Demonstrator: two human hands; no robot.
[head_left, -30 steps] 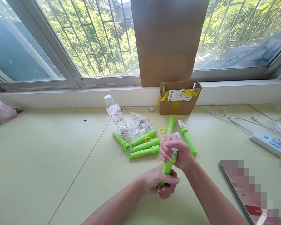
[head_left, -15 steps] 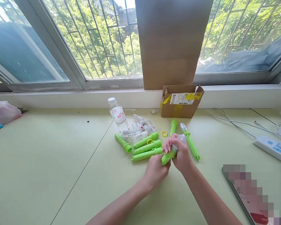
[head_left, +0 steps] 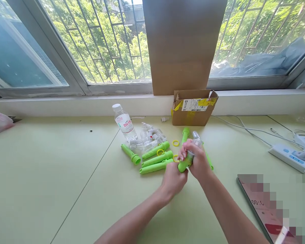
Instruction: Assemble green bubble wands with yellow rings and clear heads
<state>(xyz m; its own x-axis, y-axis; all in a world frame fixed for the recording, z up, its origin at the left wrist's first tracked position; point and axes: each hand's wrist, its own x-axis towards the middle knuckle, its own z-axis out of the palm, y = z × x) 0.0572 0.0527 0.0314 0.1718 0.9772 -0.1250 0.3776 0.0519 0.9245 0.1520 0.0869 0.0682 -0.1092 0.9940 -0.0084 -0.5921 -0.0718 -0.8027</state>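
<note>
My left hand (head_left: 175,178) is closed around the lower part of a green plastic tube (head_left: 183,165), just above the table. My right hand (head_left: 200,161) wraps round the clear ribbed plastic cap (head_left: 197,143) at the tube's other end; fingers hide much of the joint. Left of my hands lie several loose green tubes (head_left: 156,166) with threaded ends. Yellow rings (head_left: 175,143) lie near them. Behind my right hand, another green tube (head_left: 209,160) with a clear cap (head_left: 196,135) is partly hidden. One more green tube (head_left: 185,135) lies just beyond my hands.
Clear plastic caps (head_left: 144,137) are heaped beside a water bottle (head_left: 125,123). An open cardboard box (head_left: 190,117) stands by the window wall. A power strip (head_left: 287,156) with cables and a phone (head_left: 256,206) are at the right. A pink bag (head_left: 0,122) sits far left.
My hands have shifted slightly right over the table, covering more of the capped tube behind them. Both still grip the same tube and cap. The view has turned a little.
</note>
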